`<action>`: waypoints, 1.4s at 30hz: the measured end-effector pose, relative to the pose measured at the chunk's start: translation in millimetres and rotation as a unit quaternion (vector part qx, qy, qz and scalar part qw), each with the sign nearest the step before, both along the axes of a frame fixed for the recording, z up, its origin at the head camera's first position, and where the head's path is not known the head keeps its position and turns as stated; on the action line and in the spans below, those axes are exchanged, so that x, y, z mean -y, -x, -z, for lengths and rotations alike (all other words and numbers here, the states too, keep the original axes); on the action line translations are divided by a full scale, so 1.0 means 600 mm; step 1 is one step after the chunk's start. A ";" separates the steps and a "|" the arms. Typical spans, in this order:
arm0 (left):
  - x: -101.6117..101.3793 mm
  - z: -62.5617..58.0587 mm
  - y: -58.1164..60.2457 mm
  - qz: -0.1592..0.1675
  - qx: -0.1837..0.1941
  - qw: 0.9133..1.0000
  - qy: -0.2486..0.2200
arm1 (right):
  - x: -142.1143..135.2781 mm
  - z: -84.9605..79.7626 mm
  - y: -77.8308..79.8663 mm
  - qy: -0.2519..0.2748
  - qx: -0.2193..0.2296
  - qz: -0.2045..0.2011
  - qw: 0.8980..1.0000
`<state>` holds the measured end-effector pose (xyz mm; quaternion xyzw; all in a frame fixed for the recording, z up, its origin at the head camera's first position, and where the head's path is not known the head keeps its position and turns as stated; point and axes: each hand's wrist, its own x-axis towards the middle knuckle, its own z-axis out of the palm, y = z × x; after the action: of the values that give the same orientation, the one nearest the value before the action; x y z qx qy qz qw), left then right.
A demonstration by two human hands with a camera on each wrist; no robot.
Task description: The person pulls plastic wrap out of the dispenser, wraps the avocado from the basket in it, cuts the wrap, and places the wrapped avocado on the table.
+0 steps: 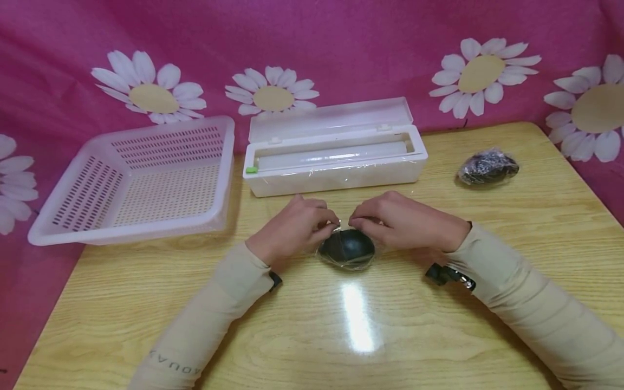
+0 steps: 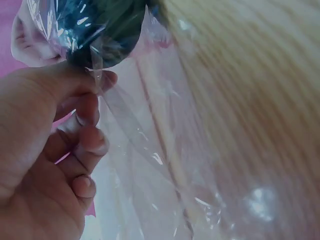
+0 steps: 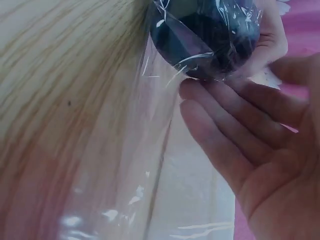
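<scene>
A dark, glossy oval thing [image 1: 348,248], its kind unclear, rests on the table under clear cling film [image 2: 155,165]. At its far left side my left hand [image 1: 298,225] pinches the film between thumb and forefinger; the other fingers curl loosely in the left wrist view. My right hand [image 1: 407,221] is at its far right side, with thumb and forefinger together on the film. In the right wrist view its other fingers [image 3: 215,130] lie fairly straight below the dark thing [image 3: 205,40]. Film trails from there across the wood toward the white dispenser box.
Behind the hands stands a white film dispenser box [image 1: 336,176], lid up, a roll [image 1: 331,154] inside and a green slider [image 1: 251,170] at its left end. A white slotted basket [image 1: 221,200] is at left. One film-wrapped dark thing [image 1: 489,167] lies at right.
</scene>
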<state>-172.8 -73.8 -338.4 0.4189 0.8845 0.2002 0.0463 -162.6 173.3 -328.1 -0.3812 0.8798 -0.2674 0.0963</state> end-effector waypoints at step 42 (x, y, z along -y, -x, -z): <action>0.002 0.002 -0.010 -0.052 0.207 0.977 -0.013 | 0.004 0.019 0.000 -0.023 0.079 0.003 0.997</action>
<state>-167.0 -75.0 -339.5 0.3228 0.8734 0.2965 0.2123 -162.6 171.2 -339.3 -0.3539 0.8766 -0.2762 0.1734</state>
